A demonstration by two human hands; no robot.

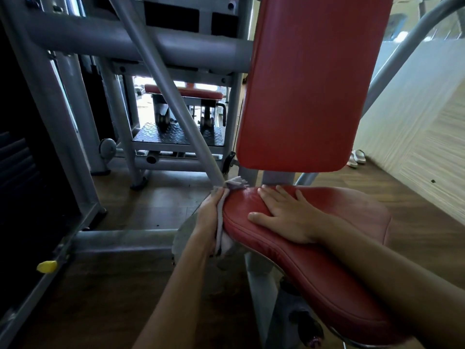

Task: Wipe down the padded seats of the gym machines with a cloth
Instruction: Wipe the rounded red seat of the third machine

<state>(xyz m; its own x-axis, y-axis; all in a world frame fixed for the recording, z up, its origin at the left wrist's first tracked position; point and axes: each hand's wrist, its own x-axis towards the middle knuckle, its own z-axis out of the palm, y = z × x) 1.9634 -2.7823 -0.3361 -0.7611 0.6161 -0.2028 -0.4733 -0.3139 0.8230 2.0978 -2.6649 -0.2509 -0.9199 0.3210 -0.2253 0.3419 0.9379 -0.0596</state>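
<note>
A red padded seat (334, 222) sits low in the middle, below a tall red back pad (307, 84). My left hand (210, 212) holds a pale cloth (224, 238) against the seat's left side edge; a corner of the cloth sticks up at the seat's far left corner. My right hand (284, 212) lies flat on top of the seat with fingers spread and straight, holding nothing. The seat's surface near my right fingertips shines wet.
A grey diagonal bar (171, 96) runs down to the seat's far left corner. The grey machine frame (83, 152) and a dark weight stack with a yellow pin (47, 267) stand at left. Another red pad (183, 93) lies behind. White sandals (357, 157) rest by the right wall.
</note>
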